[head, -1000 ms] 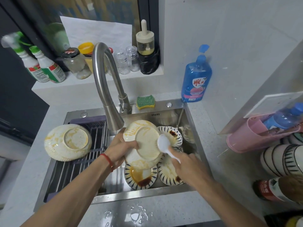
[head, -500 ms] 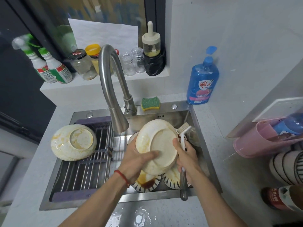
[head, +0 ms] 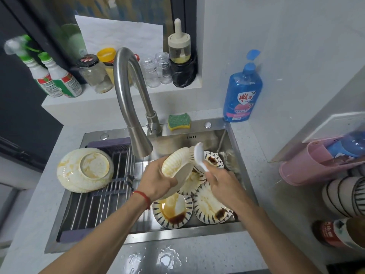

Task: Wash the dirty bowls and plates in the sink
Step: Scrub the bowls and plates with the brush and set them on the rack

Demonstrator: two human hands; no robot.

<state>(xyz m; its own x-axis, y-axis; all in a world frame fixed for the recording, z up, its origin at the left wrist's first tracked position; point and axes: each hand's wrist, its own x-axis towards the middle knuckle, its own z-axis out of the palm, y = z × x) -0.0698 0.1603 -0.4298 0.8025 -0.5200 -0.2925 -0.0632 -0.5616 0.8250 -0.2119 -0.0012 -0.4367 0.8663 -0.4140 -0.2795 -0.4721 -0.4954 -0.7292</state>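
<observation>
Tilted on edge now, the bowl (head: 178, 167) sits gripped in the left hand (head: 158, 179); the right hand (head: 221, 179) grasps the brush (head: 198, 155) against its rim, so scrubbing continues.

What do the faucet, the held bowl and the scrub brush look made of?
Faucet: brushed stainless steel, with a dull grey sheen. Bowl: probably glazed ceramic, cream with a ribbed outside, though melamine is possible. Brush: apparently white plastic, smooth and glossy, with pale bristles.

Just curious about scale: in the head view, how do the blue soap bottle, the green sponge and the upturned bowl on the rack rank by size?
1. Upturned bowl
2. Blue soap bottle
3. Green sponge

The bowl lies nearer, so the top two are unsure.
</observation>
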